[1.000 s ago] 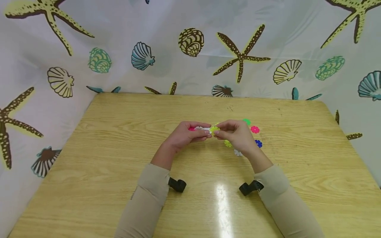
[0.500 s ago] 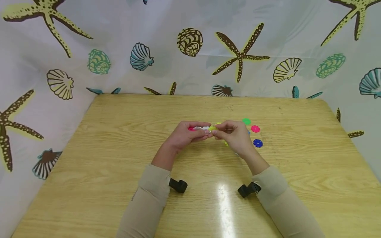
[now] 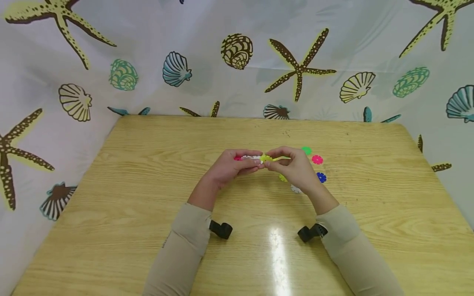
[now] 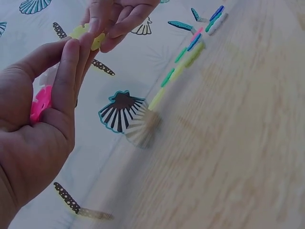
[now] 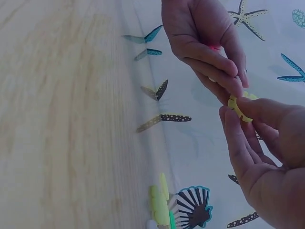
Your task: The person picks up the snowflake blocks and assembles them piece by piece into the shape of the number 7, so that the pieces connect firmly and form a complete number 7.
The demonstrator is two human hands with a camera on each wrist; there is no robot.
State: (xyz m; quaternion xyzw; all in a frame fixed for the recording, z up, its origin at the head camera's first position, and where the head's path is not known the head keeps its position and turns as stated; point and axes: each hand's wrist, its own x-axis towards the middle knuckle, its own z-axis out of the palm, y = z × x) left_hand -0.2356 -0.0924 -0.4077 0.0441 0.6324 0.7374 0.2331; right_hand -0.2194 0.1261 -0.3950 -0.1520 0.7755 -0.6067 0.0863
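Above the table, my left hand (image 3: 227, 169) grips a short row of notched plastic discs, with a pink disc (image 3: 237, 158) by the palm and white discs (image 3: 254, 157) toward the fingertips. My right hand (image 3: 297, 169) pinches a yellow notched disc (image 3: 266, 158) between thumb and fingers at the right end of that row. In the right wrist view, this yellow disc (image 5: 240, 108) touches the left fingertips. From the left wrist view, the pink disc (image 4: 41, 103) shows inside the left palm. Fingers hide the joint between the yellow and white discs.
Loose discs lie on the wooden table (image 3: 148, 185) around and beyond my right hand: green (image 3: 306, 150), pink (image 3: 317, 159), blue (image 3: 321, 177), yellow (image 3: 283, 178) and white (image 3: 296, 189). A shell-patterned cloth (image 3: 207, 94) hangs behind the table and at its sides.
The right hand shifted slightly inward, then back outward and up; its fingers now cover less of the yellow disc. The left hand stays nearly still, gripping the row.
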